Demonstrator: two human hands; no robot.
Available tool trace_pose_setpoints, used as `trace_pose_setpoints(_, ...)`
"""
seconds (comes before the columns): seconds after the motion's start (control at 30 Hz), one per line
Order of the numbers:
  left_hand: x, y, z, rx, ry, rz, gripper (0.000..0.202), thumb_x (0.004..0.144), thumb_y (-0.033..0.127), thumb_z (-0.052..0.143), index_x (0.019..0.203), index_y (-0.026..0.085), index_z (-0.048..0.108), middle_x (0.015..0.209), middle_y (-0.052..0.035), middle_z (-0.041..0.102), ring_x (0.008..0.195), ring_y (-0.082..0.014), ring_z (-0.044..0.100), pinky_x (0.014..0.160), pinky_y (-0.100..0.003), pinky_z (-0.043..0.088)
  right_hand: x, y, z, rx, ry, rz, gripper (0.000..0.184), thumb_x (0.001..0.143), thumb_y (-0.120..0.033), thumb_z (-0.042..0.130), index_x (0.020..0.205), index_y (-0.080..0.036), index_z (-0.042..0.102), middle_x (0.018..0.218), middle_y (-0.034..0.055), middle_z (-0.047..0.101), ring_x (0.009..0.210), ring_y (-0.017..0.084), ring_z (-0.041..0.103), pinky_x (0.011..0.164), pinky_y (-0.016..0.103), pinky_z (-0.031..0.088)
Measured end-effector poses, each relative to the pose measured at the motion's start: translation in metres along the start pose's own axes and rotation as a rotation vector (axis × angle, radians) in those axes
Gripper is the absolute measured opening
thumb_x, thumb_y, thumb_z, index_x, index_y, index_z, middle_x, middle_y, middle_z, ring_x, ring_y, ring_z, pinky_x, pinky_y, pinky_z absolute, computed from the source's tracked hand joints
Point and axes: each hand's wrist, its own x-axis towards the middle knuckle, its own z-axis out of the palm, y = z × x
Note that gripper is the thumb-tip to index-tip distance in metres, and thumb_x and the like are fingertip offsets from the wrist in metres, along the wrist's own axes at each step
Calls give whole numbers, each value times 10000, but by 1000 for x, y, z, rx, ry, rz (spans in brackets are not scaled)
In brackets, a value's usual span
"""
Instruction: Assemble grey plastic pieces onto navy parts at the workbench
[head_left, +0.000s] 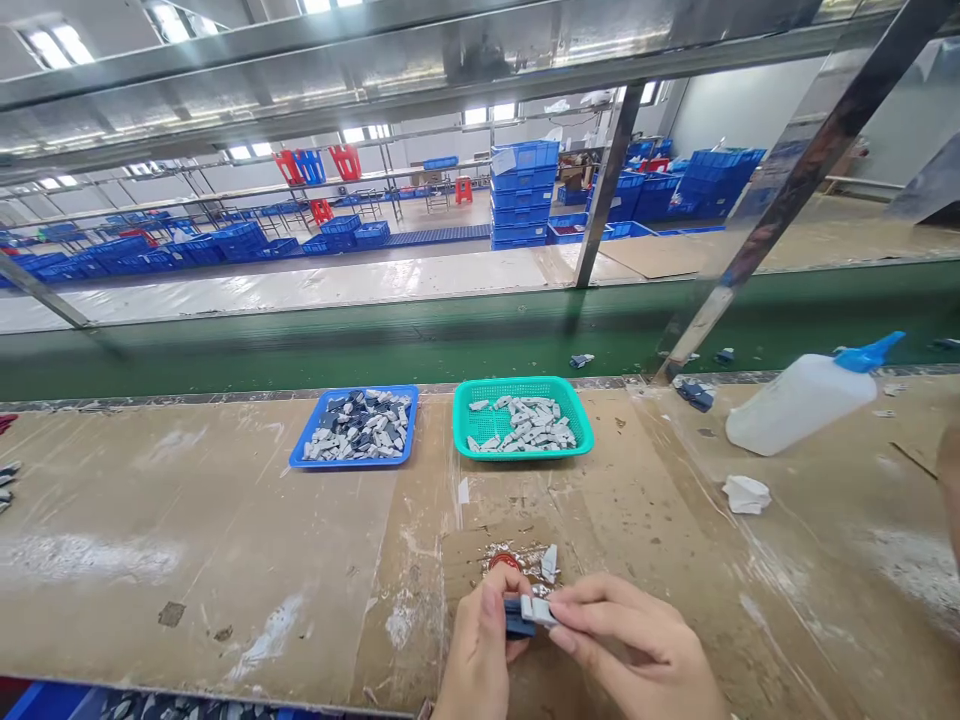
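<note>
Left hand [480, 632]: squeezes smooth blue piece [520, 628]
Right hand [645, 645]: pinches blocky gray piece [541, 611]
Gray piece: between both hands, touching blue piece

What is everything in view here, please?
Table: one, brown, foreground
Tray: one, blue, centre-left
Basket: one, green, right of tray
Pieces: many, grey, navy, mostly in these
Bottle: one, white, right side
Crumpled scrap: one, white, near bottle
Round object: one, red, foreground
Belt: one, green, behind table
Frame: one, silver, overhead
Crates: many, blue, background
Stools: several, red, background
Left hand: one, lower centre, holding navy piece
Right hand: one, alongside, holding grey piece
</note>
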Motion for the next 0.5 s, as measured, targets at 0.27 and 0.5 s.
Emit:
trace_pose_setpoints(0.27, 0, -12, -6, -91, 62, -12, 444, 858, 622, 451, 938, 198, 555, 781, -24, 511, 676, -150, 414, 653, -278, 330, -1, 7, -5, 43, 103, 192, 102, 778, -201, 700, 848, -244, 760, 794, 56, 707, 707, 161, 686, 592, 196, 591)
trace_pose_setpoints(0.5, -5, -15, -4, -128, 41, 69, 444, 841, 602, 512, 1096, 242, 460, 895, -25, 505, 806, -159, 452, 756, -274, 347, -2, 5, 7, -34, 107, 37, 105, 790, -169, 687, 854, -226, 747, 786, 62, 707, 706, 158, 684, 613, 204, 592)
